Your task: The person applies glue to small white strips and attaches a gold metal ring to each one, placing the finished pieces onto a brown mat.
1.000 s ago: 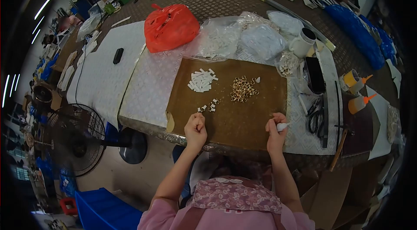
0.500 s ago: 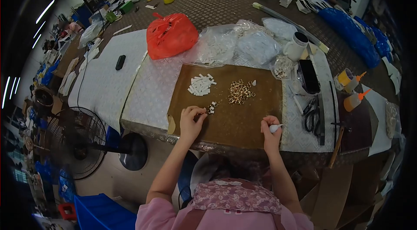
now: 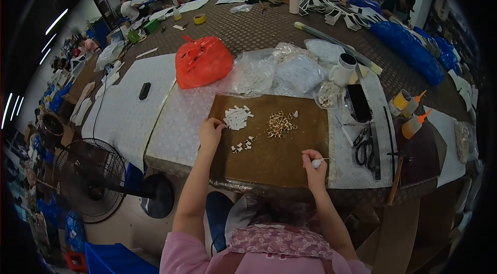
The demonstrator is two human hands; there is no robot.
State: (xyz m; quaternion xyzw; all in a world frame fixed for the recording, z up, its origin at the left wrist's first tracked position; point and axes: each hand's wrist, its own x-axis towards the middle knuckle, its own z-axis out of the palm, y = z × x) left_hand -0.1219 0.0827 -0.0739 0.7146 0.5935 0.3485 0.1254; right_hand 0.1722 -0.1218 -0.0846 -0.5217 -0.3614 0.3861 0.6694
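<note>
My left hand point(image 3: 210, 133) is at the left edge of a brown work mat point(image 3: 269, 170). Its thumb and forefinger come together beside a pile of small white strips point(image 3: 237, 117); whatever may lie between the fingertips is too small to make out. In my right hand point(image 3: 316, 174), over the mat's right side, is a small white dropper bottle point(image 3: 317, 163) with a thin tip pointing right. A heap of gold-coloured metal fittings point(image 3: 281, 125) sits near the mat's middle. Several white pieces with small metal parts point(image 3: 244, 144) lie below the strips.
Behind the mat are a red plastic bag point(image 3: 204, 61), clear bags point(image 3: 300, 73) and a white mug point(image 3: 342, 70). Scissors point(image 3: 365, 152), a phone point(image 3: 359, 103), a hammer point(image 3: 396, 178) and orange-tipped bottles point(image 3: 412, 128) are at right. A fan point(image 3: 90, 181) stands left; co-workers sit across the table.
My left hand has moved left and away from me, from the small assembled pieces to the white strips. More of those pieces now show. My right hand still holds the bottle; the view has tilted up slightly.
</note>
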